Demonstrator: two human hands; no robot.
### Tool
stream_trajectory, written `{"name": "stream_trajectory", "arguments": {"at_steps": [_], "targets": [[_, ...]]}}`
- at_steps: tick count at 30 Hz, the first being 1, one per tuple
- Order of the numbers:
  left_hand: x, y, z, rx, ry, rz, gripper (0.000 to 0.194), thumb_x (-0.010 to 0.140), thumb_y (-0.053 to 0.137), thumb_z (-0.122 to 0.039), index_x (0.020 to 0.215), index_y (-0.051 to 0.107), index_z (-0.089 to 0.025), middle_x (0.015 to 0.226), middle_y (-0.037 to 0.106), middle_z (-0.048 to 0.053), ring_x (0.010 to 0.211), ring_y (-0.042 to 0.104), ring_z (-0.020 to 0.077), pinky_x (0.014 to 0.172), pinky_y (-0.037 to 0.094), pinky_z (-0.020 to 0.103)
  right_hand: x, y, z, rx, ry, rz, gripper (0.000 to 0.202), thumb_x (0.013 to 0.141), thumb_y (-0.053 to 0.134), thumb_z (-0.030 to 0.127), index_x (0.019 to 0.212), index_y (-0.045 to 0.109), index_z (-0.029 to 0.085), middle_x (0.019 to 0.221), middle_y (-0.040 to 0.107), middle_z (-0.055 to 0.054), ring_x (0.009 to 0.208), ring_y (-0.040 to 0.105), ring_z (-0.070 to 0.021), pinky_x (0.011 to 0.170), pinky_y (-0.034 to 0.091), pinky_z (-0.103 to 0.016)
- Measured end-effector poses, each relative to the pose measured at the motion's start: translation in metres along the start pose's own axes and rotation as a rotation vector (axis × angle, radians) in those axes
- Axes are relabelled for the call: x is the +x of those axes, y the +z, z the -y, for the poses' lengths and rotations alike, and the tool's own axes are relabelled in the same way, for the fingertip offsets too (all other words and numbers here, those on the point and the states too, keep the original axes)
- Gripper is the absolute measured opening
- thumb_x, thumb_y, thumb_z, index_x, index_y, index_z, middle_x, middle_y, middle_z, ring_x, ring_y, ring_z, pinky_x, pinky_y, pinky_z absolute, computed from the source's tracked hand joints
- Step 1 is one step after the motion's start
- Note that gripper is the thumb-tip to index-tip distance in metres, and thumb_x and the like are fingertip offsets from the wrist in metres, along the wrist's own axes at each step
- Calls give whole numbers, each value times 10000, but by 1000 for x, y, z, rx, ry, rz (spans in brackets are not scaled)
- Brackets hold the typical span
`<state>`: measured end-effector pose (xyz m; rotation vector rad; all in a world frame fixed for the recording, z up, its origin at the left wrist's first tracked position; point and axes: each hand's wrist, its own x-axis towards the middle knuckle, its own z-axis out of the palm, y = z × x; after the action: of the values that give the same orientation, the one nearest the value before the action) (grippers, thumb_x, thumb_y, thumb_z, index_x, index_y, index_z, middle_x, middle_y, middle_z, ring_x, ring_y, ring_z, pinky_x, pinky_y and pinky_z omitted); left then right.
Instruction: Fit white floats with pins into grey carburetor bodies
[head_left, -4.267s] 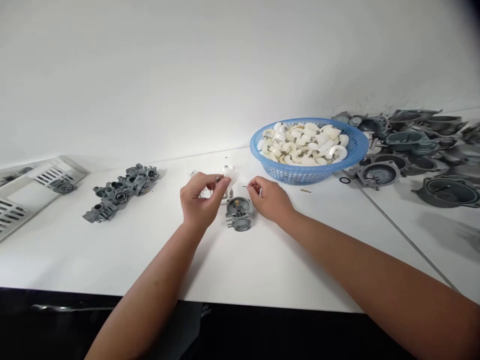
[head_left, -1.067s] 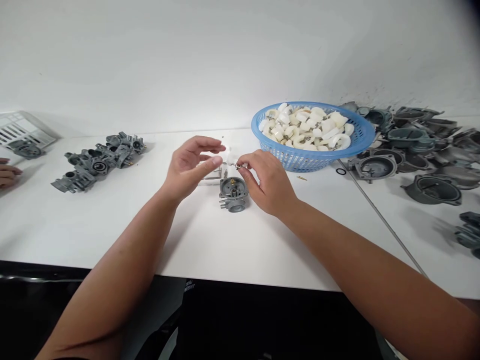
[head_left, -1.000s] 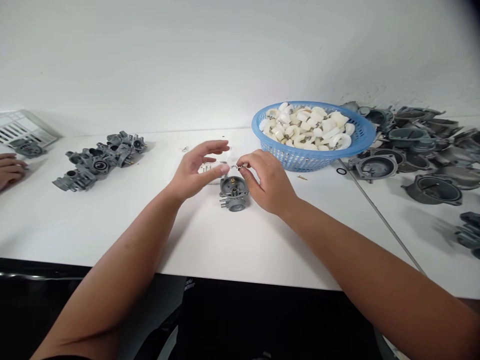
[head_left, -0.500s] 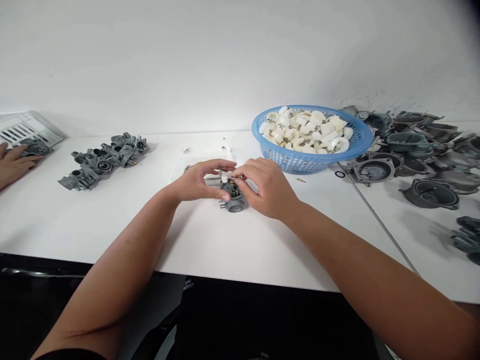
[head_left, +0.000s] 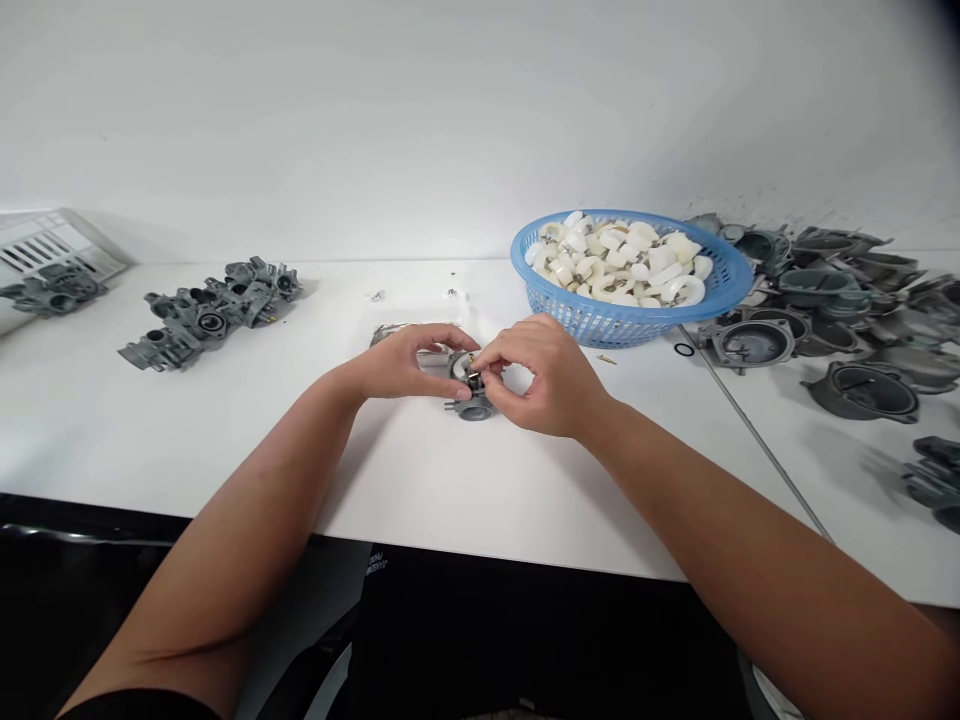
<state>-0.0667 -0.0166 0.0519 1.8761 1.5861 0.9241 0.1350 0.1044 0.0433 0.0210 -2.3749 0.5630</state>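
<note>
A small grey metal carburetor body [head_left: 475, 408] stands on the white table in front of me. My left hand [head_left: 409, 368] grips it from the left, thumb in front and fingers behind. A white plastic float [head_left: 460, 370] sits on its top. My right hand [head_left: 534, 375] is at the right side of the body, with thumb and index finger pinched at the float; what lies between those fingertips is too small to make out. A brass-coloured bit shows beside the index fingertip.
A blue basket [head_left: 630, 312] full of white floats stands behind on the right. Grey metal bowls [head_left: 862, 390] are piled at the far right. More carburetor bodies [head_left: 210, 318] lie on the left. A black ring [head_left: 683, 350] and a brass needle [head_left: 607, 360] lie near the basket.
The white float has come down onto the body, and my right hand has shifted slightly right. The other person's hand at the far left has gone out of view.
</note>
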Motion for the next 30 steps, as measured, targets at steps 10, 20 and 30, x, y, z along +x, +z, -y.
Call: {"name": "stream_trajectory", "arguments": {"at_steps": [10,20,30], "targets": [[-3,1,-1,10,0,-16,438,785,822,-362,1203,710,-288,1179,743,75,1012,715,222,820,583,320,0,-4,-2,-37,56,-9,278,799,619,227,1076,636,207,969,698,-48,907,633,-228,869,421,-371],[-1,-2,-7,-24,-109,60,411,778,786,-352,1158,670,-247,1174,712,74,1097,656,241,925,531,389,-2,-4,-3,87,294,290,537,823,739,538,1233,584,228,1147,693,-59,1021,631,-252,870,458,-379],[-3,0,-9,-129,-179,86,462,783,791,-318,1207,620,-250,1263,641,70,1126,618,237,942,519,396,-4,-11,-8,260,363,438,749,765,783,610,1388,535,278,1362,624,-88,1197,602,-311,921,510,-426]]}}
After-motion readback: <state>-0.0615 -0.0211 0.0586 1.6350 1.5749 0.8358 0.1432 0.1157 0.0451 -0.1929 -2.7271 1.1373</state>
